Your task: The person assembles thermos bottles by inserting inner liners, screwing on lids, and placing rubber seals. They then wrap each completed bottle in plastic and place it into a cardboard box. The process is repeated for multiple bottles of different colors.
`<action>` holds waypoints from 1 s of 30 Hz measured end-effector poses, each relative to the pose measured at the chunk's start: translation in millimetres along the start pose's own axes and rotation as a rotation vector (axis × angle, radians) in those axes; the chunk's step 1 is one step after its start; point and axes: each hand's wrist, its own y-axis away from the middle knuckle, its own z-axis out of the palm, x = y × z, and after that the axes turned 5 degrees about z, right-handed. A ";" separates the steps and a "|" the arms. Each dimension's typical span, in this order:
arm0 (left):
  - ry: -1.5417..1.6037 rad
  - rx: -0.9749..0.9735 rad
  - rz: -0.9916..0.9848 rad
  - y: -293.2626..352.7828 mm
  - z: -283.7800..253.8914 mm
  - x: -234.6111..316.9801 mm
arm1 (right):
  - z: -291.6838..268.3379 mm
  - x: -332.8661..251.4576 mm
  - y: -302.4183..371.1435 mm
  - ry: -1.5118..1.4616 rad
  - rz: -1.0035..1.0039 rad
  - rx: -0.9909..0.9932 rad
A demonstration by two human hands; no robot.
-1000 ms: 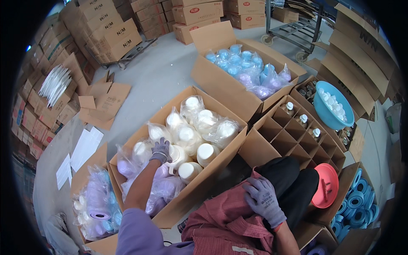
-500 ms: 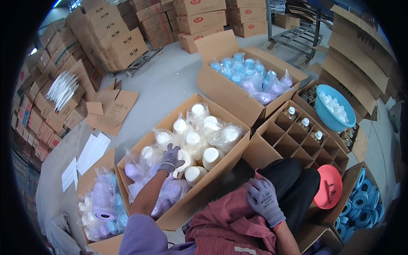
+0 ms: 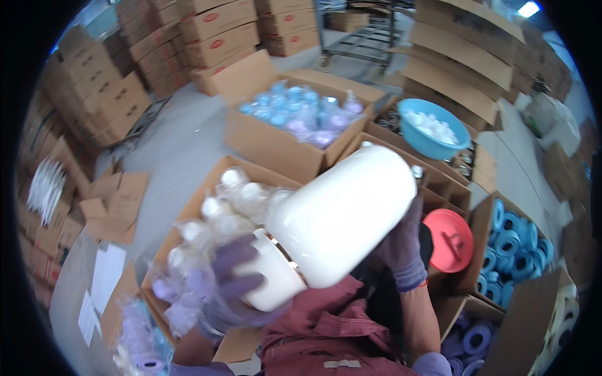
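A large glossy white jug (image 3: 342, 213) with a white cap-like end and a thin shiny band lies slantwise in the air between my hands. My left hand (image 3: 235, 269), in a purple-grey glove, is wrapped over the cap-like end, and clear plastic film hangs by that wrist. Against the wide end presses my gloved right hand (image 3: 404, 250), with its fingers partly hidden behind the jug. Behind and left of the jug, bagged white pieces (image 3: 232, 210) fill an open carton, with bagged purple pieces (image 3: 182, 301) at its near end. Motion blurs the hands somewhat.
Bagged light-blue pieces (image 3: 282, 103) fill a carton beyond. A blue basin (image 3: 433, 147) of small white pieces stands far right, near a divided carton (image 3: 448, 197). A red round piece (image 3: 448, 241) and cartons of blue rings (image 3: 517, 250) and purple rings (image 3: 473, 338) are at right.
My left hand was reaching into the carton and my right rested on my leg. Now both hands hold the white jug up before me, and the view has swung right.
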 end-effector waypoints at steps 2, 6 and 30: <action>0.166 0.107 -0.190 6.2 60.6 8.7 | -56.9 -20.0 6.0 0.653 -0.679 0.217; 0.603 -0.160 -0.595 18.3 91.1 1.6 | -125.5 -49.1 53.0 0.346 -0.511 0.119; 0.943 -1.021 0.080 -87.2 294.2 -75.4 | -246.2 -103.1 1.3 2.361 0.349 0.554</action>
